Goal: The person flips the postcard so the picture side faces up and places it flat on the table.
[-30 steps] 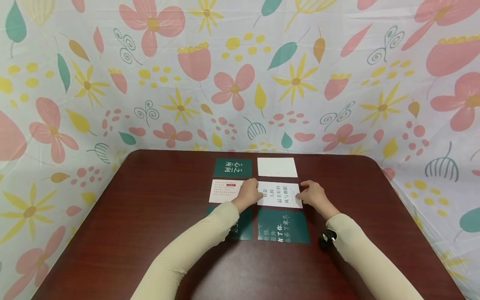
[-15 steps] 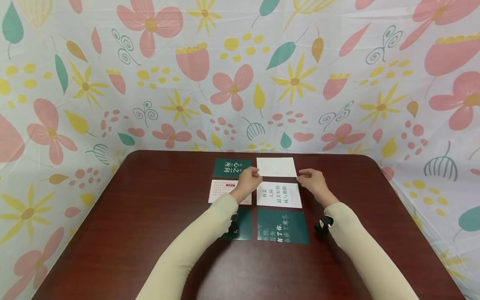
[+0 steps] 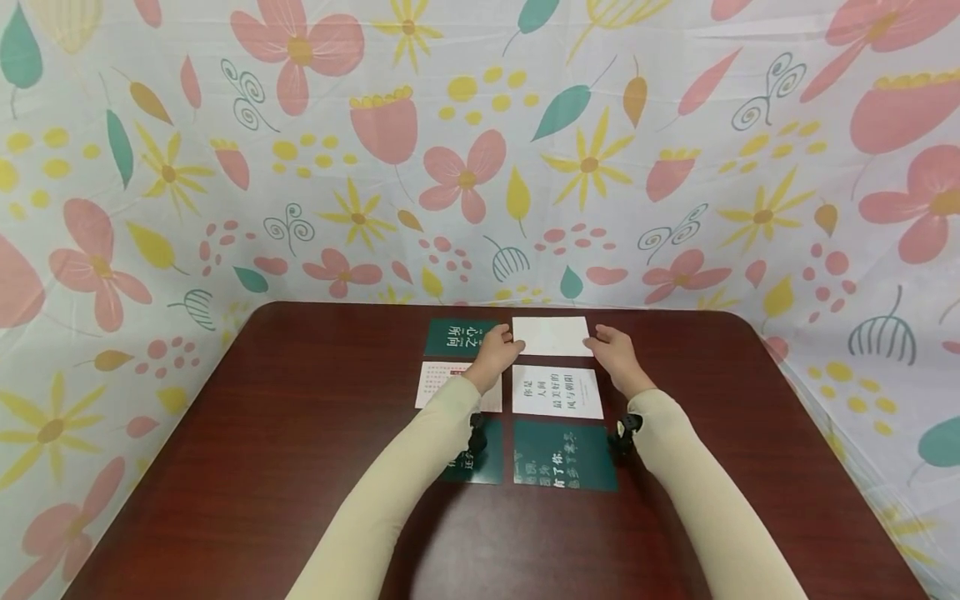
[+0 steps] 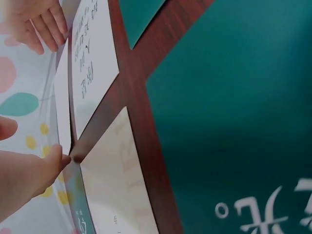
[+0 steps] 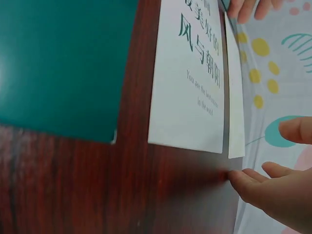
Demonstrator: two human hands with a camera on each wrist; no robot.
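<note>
A blank white card (image 3: 551,336) lies flat at the back right of the card group. My left hand (image 3: 495,357) is at its left edge; in the left wrist view the thumb tip (image 4: 65,159) meets the card's corner, with a finger raised above. On the other side, my right hand (image 3: 617,357) has its fingertips (image 5: 236,176) down by the card's right edge, with a small gap visible in the right wrist view. Both hands have relaxed, spread fingers. A white card with printed characters (image 3: 557,392) lies just nearer.
Left of these, a green card (image 3: 452,337) and a white card with red print (image 3: 435,382) lie partly under my left arm. Two more green cards, one at left (image 3: 491,454) and one at right (image 3: 564,454), form the near row. A floral cloth (image 3: 465,100) hangs behind the brown table (image 3: 315,375).
Both hands have moved away from me, from the sides of the printed white card to the sides of the blank white one. The cards have kept their places.
</note>
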